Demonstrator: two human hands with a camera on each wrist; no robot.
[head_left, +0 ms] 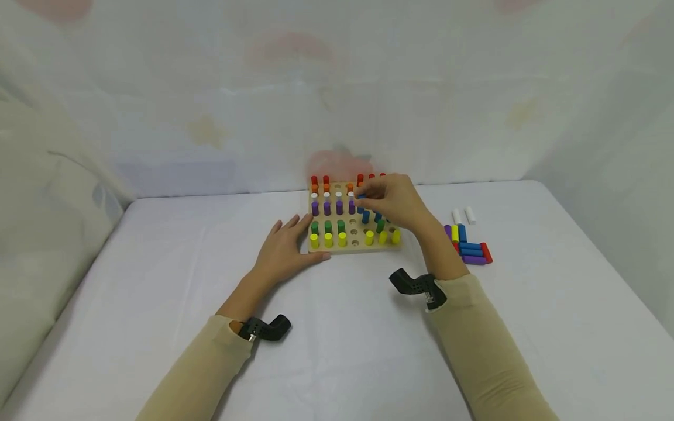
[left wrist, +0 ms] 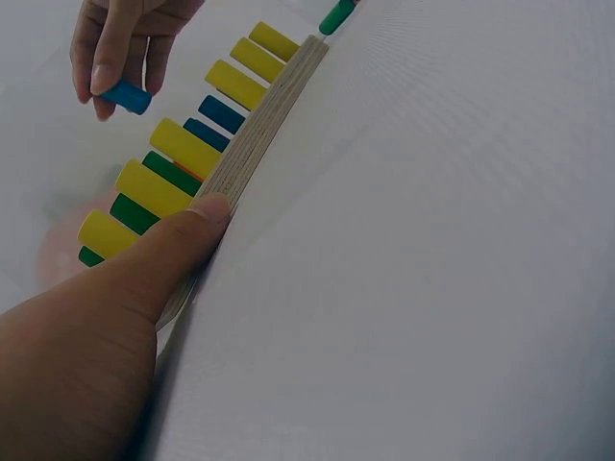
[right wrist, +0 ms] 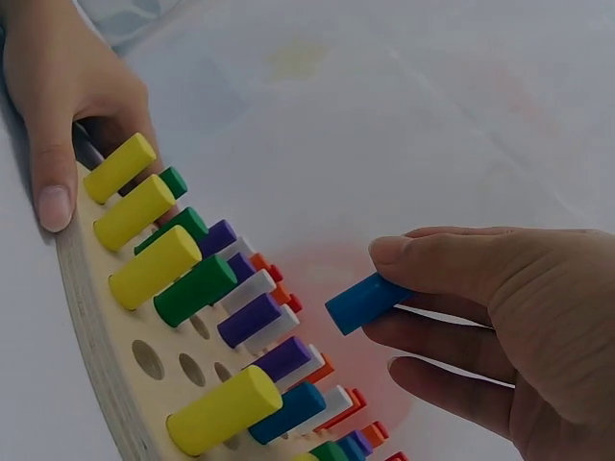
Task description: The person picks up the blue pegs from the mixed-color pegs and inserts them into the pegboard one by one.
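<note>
White cloth-covered table (head_left: 158, 327) fills the scene, and on it sits the wooden pegboard (head_left: 337, 250), rows of red, orange, white, purple, blue, green and yellow pegs standing upright in its holes, a few holes bare near the front. Left hand (head_left: 286, 248) lies flat on the table at the board's near left corner, fingers straight and relaxed, thumb pressed against the board's edge, holding nothing. Right hand (head_left: 392, 202) hovers above the board's middle rows, thumb and fingertips pinching a blue peg (right wrist: 365, 302), lifted clear of the board and tilted. To the right of the board, well apart, a loose pile of spare pegs (head_left: 468, 245) lies on the cloth.
</note>
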